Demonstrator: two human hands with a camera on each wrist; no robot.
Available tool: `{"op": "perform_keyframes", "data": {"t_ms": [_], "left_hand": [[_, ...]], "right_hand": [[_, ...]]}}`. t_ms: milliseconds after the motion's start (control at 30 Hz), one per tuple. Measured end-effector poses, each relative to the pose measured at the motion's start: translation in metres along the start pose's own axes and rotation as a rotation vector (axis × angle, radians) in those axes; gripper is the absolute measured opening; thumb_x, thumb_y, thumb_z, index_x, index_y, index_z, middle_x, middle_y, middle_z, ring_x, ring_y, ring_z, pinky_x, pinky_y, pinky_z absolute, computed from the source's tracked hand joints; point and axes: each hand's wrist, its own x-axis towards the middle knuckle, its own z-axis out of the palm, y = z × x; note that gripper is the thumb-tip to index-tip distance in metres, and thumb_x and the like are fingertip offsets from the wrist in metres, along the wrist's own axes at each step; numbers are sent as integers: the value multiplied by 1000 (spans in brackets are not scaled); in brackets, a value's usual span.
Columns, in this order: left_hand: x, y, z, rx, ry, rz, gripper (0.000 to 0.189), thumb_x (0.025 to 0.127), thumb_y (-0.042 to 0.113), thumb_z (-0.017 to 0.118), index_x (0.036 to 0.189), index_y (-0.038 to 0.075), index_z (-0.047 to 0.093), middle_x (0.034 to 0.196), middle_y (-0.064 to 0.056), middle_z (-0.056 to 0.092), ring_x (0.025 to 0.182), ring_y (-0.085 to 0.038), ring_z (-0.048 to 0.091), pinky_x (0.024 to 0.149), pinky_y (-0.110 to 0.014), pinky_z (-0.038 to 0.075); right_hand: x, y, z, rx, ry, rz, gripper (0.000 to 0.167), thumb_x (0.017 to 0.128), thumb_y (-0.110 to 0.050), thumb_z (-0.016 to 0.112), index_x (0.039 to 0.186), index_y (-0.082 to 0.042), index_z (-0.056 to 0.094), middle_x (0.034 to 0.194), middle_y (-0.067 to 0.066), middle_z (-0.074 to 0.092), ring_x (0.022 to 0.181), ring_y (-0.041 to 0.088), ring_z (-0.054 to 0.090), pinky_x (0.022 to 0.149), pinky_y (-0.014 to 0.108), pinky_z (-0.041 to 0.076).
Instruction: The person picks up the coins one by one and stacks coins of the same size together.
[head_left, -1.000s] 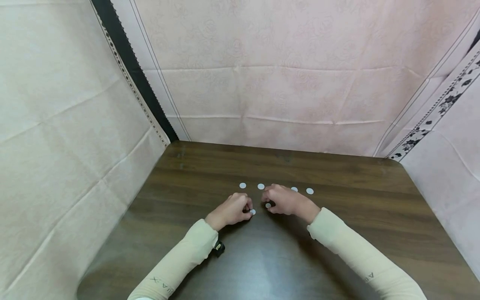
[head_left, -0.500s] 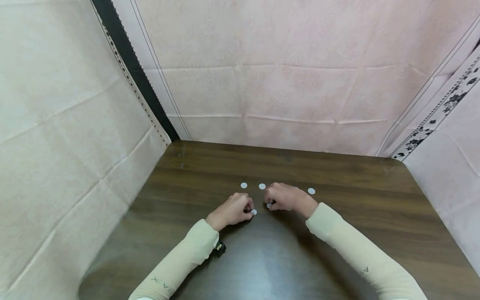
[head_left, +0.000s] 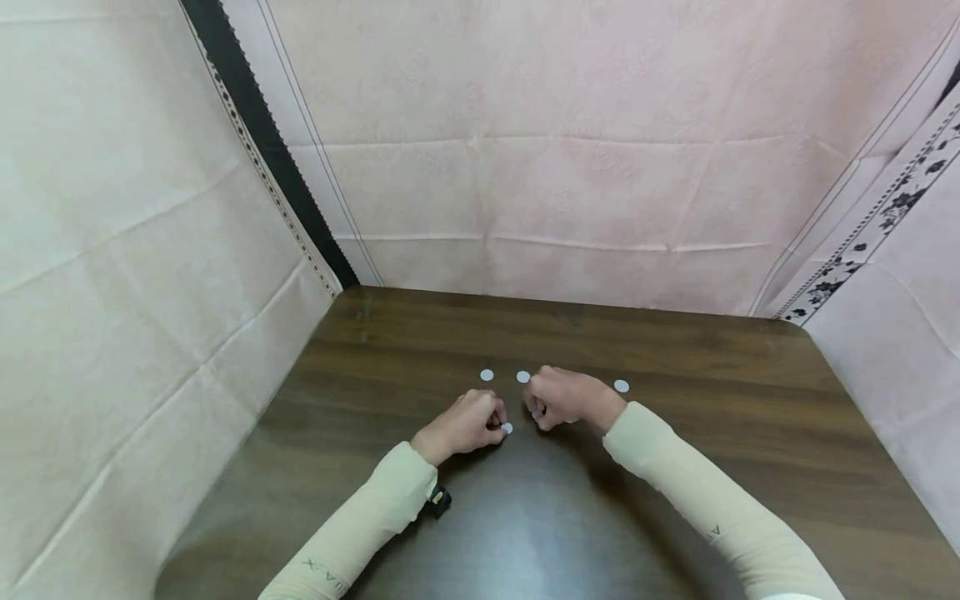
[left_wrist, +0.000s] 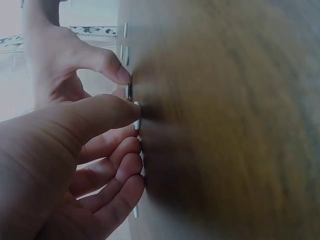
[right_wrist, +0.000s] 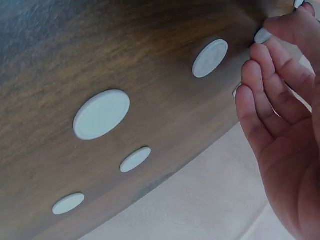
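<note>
Low over the brown table [head_left: 570,517], both hands work close together, each at a small flat white disc. My left hand [head_left: 463,423] pinches one white disc [left_wrist: 137,116] between thumb and forefinger, its edge close to the wood. Just to the right, my right hand [head_left: 566,397] holds another white disc [right_wrist: 262,35] between thumb and fingertips, with its other fingers curled beside it. In the head view this disc is mostly covered by the fingers. The two held discs are a short gap apart.
Beyond the hands lie loose white discs, one at the left [head_left: 487,375], one near the right knuckles [head_left: 522,377] and one at the right [head_left: 622,386]. The right wrist view shows a large-looking disc [right_wrist: 101,114] nearby. Pale cloth [head_left: 570,192] hangs behind the table.
My right hand has turned slightly and its forearm has swung left. It now hides a disc seen behind it a second ago. My left hand has stayed nearly still.
</note>
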Motion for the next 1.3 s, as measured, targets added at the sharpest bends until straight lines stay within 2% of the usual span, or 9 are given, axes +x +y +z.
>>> {"op": "perform_keyframes", "data": {"t_ms": [167, 267, 367, 500, 667, 1100, 1300], "left_hand": [[0, 0, 2, -5, -4, -1, 7, 94, 16, 79, 90, 11, 76, 88, 0, 68, 78, -7, 59, 71, -22, 51], [-1, 1, 3, -3, -3, -4, 8, 94, 16, 79, 88, 12, 76, 87, 1, 67, 76, -7, 57, 70, -21, 50], [-1, 2, 4, -1, -1, -5, 8, 94, 16, 79, 88, 12, 76, 86, 1, 67, 75, -6, 56, 69, -21, 50], [0, 1, 4, -7, 4, -3, 8, 93, 15, 79, 88, 11, 75, 86, 0, 67, 75, -6, 56, 69, -21, 50], [-1, 0, 3, -16, 14, 3, 7, 93, 15, 79, 90, 10, 75, 88, -2, 68, 77, -8, 59, 71, -21, 51], [0, -1, 3, -30, 4, -28, 7, 93, 15, 80, 90, 10, 75, 89, 0, 68, 77, -8, 61, 71, -22, 52], [1, -2, 3, -31, 9, -25, 7, 92, 14, 80, 91, 9, 76, 89, 0, 68, 77, -7, 60, 71, -23, 52]], "right_hand": [[-1, 1, 4, -24, 6, 24, 25, 80, -5, 77, 68, -17, 59, 52, -14, 38, 51, 1, 34, 52, 20, 32], [-4, 2, 5, -24, 16, 30, 24, 79, -5, 77, 67, -14, 58, 54, -13, 35, 52, 2, 30, 51, 21, 28], [-8, 4, 5, -11, 34, 32, 16, 80, -4, 77, 73, -12, 65, 60, -11, 47, 53, 1, 36, 52, 20, 32], [-12, 7, 5, 11, 71, 12, 11, 81, -4, 78, 82, -12, 70, 77, -4, 64, 61, 2, 50, 57, 19, 43], [-14, 11, 8, 42, 107, -20, 11, 83, -7, 80, 91, -12, 74, 91, -1, 71, 75, 5, 64, 68, 19, 54], [-16, 10, 14, 82, 123, -11, 11, 85, -11, 81, 96, -12, 78, 95, -3, 73, 83, 4, 68, 74, 20, 57], [-13, 8, 15, 69, 151, -43, 11, 83, -9, 82, 93, -10, 78, 92, -1, 74, 82, 6, 70, 73, 20, 58]]}}
